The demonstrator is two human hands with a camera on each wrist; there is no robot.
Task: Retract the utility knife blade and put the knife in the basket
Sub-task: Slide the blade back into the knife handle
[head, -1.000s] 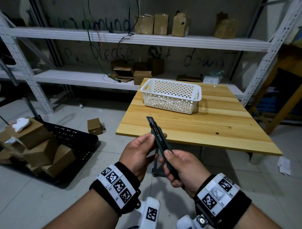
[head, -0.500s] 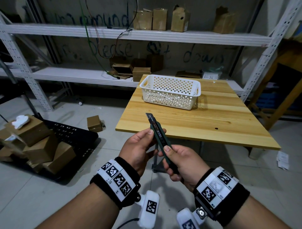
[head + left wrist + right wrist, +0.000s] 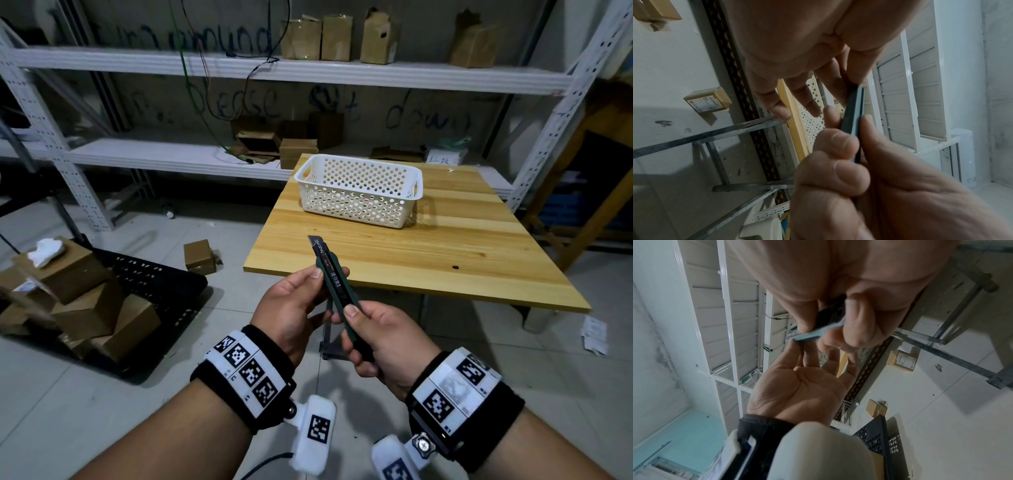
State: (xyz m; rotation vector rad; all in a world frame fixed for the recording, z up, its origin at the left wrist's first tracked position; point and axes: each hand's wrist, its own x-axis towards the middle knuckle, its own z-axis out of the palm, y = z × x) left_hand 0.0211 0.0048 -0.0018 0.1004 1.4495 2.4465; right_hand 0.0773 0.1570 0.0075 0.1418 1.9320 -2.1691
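Utility knife (image 3: 337, 289): dark green, blade tip out, held in the air before the counter's (image 3: 445, 253) near edge. Right hand (image 3: 383, 346) grasps its rear half; left hand (image 3: 291, 305) pinches its front half. Basket (image 3: 359, 190): white, near the counter's far edge.

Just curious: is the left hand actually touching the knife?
Touching. In the head view the left hand has its thumb pressed against the side of the knife, with no gap; the right hand grips the handle.
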